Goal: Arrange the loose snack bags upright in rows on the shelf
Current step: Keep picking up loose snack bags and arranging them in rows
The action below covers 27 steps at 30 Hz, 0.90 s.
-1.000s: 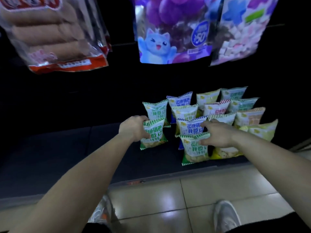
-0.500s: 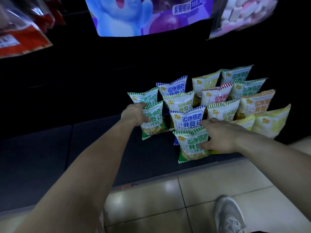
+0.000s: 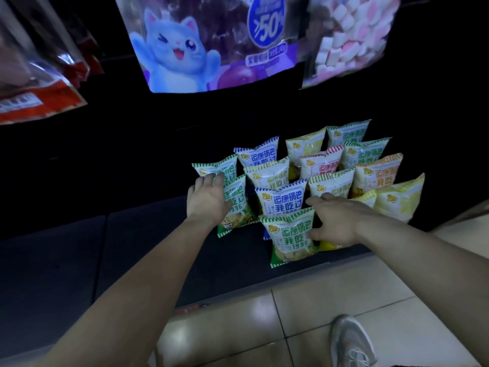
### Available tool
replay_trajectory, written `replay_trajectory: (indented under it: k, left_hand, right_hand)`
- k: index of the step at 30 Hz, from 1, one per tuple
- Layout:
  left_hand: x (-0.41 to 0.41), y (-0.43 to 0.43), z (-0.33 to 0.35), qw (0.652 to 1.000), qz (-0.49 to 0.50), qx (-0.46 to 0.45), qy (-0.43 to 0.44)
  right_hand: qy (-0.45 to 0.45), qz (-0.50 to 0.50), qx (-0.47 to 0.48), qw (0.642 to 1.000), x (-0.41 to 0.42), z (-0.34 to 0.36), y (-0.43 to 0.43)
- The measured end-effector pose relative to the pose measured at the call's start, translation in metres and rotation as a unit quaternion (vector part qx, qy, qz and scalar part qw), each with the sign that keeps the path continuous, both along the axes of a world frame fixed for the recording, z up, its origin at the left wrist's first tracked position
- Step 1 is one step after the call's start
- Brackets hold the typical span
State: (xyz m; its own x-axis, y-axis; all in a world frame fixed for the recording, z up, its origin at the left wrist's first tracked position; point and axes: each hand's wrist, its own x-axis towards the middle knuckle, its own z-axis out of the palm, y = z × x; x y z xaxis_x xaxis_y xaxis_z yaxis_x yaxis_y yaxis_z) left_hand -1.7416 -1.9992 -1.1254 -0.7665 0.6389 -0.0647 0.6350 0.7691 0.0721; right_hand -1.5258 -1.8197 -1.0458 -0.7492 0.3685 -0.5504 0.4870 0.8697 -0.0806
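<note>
Several small snack bags stand upright in rows on the right part of a low dark shelf (image 3: 127, 250). My left hand (image 3: 207, 201) grips the left side of a green-striped bag (image 3: 238, 207) at the front of the leftmost row, fingers hooked over its top corner. My right hand (image 3: 337, 221) holds the right edge of the front green-striped bag (image 3: 289, 238) between thumb and fingers, with its palm over a yellow bag (image 3: 328, 245) that is mostly hidden. A blue-striped bag (image 3: 283, 201) stands between my hands.
Large bags hang above: a blue cat bag (image 3: 206, 49), a marshmallow bag (image 3: 349, 41), a red and clear bag (image 3: 34, 80). The shelf's left part is bare dark surface. In front lies a tiled floor (image 3: 344, 284) with my grey shoe (image 3: 352, 343).
The view tilted down, then back up. My left hand slid higher on its green bag. My right hand shifted from the front bag's top to its right edge.
</note>
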Motion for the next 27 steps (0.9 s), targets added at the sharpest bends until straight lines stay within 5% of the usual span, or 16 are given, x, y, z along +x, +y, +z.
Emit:
replay_trajectory:
  k: [7, 12, 21, 27]
  left_hand:
    - [0.062, 0.010, 0.033, 0.995, -0.064, 0.069, -0.046]
    - [0.113, 0.040, 0.026, 0.986, -0.144, -0.004, -0.084]
    - [0.139, 0.078, -0.026, 0.985, -0.144, -0.091, -0.015]
    - [0.142, 0.084, -0.044, 0.985, -0.143, -0.085, 0.052]
  right_hand:
    - [0.032, -0.061, 0.006, 0.998, 0.052, 0.012, 0.041]
    - [0.021, -0.039, 0.071, 0.996, 0.084, 0.008, 0.090]
    - [0.006, 0.094, 0.116, 0.989, 0.067, -0.051, 0.125]
    - [0.034, 0.051, 0.132, 0.989, 0.063, -0.091, 0.121]
